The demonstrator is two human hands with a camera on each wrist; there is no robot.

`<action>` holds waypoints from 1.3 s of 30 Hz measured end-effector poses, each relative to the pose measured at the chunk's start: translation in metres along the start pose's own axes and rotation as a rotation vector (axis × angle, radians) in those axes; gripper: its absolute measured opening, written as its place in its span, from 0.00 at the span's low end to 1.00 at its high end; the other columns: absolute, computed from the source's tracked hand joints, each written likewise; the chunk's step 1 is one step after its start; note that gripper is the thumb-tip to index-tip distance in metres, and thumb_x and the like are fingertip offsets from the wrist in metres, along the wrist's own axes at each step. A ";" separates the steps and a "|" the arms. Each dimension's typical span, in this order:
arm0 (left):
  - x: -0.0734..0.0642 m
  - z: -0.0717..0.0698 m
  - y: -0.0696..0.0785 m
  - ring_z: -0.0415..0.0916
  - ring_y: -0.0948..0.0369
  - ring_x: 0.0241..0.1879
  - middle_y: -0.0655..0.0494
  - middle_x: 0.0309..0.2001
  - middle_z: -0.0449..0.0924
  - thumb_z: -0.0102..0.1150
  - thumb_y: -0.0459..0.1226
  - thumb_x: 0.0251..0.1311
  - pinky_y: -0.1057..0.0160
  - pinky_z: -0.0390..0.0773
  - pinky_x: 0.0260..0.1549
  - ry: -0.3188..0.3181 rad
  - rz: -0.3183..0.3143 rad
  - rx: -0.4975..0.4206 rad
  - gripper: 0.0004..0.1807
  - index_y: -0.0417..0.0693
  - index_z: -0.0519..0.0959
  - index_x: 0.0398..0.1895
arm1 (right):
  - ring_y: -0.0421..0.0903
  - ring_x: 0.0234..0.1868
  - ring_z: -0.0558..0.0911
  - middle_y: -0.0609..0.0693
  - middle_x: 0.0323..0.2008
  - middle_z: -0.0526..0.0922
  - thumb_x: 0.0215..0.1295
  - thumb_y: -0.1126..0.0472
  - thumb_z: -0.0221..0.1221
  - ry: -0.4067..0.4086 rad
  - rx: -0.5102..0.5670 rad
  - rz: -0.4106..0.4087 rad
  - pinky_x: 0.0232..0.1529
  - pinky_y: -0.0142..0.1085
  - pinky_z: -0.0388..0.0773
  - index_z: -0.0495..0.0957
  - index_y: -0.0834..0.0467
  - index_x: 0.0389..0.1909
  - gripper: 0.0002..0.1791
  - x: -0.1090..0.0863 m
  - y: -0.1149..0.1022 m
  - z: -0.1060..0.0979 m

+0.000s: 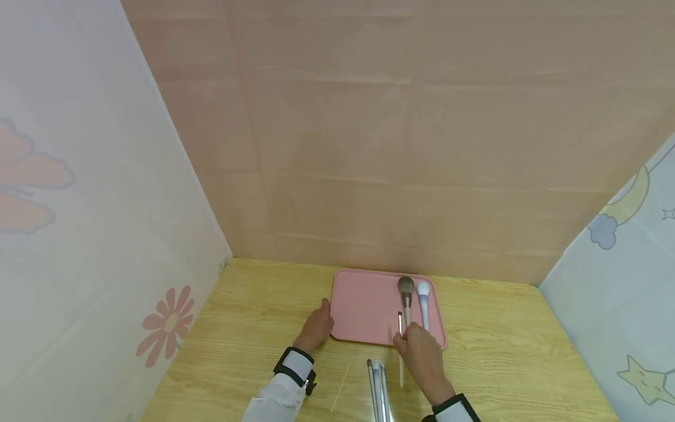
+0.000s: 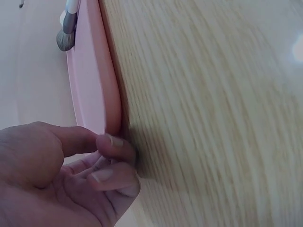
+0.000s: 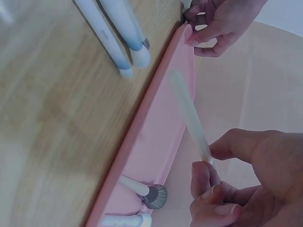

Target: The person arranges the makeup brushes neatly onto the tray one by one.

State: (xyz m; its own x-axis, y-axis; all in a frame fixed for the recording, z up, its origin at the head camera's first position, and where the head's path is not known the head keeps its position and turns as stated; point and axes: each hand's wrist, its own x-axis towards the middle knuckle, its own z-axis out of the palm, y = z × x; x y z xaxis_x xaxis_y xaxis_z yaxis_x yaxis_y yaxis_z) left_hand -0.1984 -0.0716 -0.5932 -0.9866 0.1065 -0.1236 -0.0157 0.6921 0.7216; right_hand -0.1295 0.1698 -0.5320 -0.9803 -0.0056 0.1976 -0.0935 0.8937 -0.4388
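Observation:
My left hand pinches the near left corner of a pink tray; in the left wrist view the thumb and a finger meet at its rim. Between thumb and fingers my right hand holds a slim makeup brush with a pale handle. That brush slants over the tray's front edge, its small dark tip toward the back. Inside the tray, on the right, lie a large dark-bristled makeup brush and a white-tipped brush with a bluish handle, side by side.
Several more makeup brushes lie together on the wooden table in front of the tray. A tan cloth wall stands right behind the tray. Patterned white sheets enclose the left and right sides.

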 end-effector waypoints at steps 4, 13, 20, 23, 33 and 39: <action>0.002 0.005 -0.001 0.68 0.57 0.25 0.48 0.31 0.75 0.45 0.30 0.70 0.61 0.66 0.24 0.008 -0.034 0.038 0.21 0.31 0.62 0.64 | 0.38 0.15 0.64 0.46 0.15 0.67 0.60 0.62 0.61 0.002 -0.014 -0.022 0.14 0.31 0.58 0.70 0.58 0.17 0.15 0.008 0.000 0.000; -0.002 0.003 0.006 0.65 0.59 0.20 0.49 0.24 0.73 0.47 0.28 0.68 0.62 0.63 0.18 0.048 0.039 0.121 0.18 0.30 0.64 0.59 | 0.38 0.14 0.60 0.45 0.14 0.61 0.61 0.61 0.61 -0.026 -0.030 -0.007 0.14 0.31 0.54 0.62 0.54 0.11 0.22 0.030 -0.005 0.002; 0.000 -0.004 0.007 0.66 0.59 0.21 0.46 0.25 0.76 0.47 0.28 0.67 0.62 0.65 0.19 0.063 0.025 0.156 0.22 0.30 0.63 0.63 | 0.39 0.14 0.60 0.44 0.12 0.60 0.59 0.61 0.61 0.002 -0.048 -0.042 0.14 0.32 0.55 0.60 0.52 0.07 0.26 0.045 -0.011 0.007; 0.001 -0.002 0.006 0.66 0.59 0.21 0.47 0.26 0.77 0.48 0.28 0.66 0.62 0.67 0.20 0.048 0.032 0.162 0.26 0.29 0.61 0.67 | 0.39 0.14 0.62 0.45 0.12 0.62 0.59 0.61 0.62 0.006 -0.064 -0.036 0.14 0.32 0.56 0.62 0.53 0.08 0.25 0.047 -0.010 0.007; 0.005 0.003 0.006 0.69 0.58 0.24 0.45 0.31 0.79 0.49 0.29 0.66 0.60 0.70 0.24 0.034 -0.003 0.157 0.30 0.30 0.58 0.70 | 0.41 0.12 0.65 0.46 0.11 0.64 0.60 0.60 0.64 0.035 -0.101 -0.054 0.13 0.33 0.59 0.64 0.56 0.11 0.22 0.063 -0.006 0.011; 0.004 0.002 0.007 0.70 0.58 0.25 0.43 0.33 0.81 0.50 0.29 0.66 0.59 0.73 0.26 0.038 -0.002 0.169 0.31 0.30 0.57 0.71 | 0.41 0.12 0.65 0.46 0.11 0.65 0.58 0.62 0.63 0.046 -0.089 -0.076 0.12 0.34 0.59 0.65 0.56 0.11 0.21 0.069 -0.006 0.015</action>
State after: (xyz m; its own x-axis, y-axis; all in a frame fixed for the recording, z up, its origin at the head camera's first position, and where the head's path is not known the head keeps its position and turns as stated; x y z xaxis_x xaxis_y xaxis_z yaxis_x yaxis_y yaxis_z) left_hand -0.2017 -0.0651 -0.5901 -0.9921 0.0799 -0.0965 0.0067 0.8030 0.5960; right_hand -0.1995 0.1577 -0.5291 -0.9617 -0.0555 0.2684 -0.1489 0.9279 -0.3417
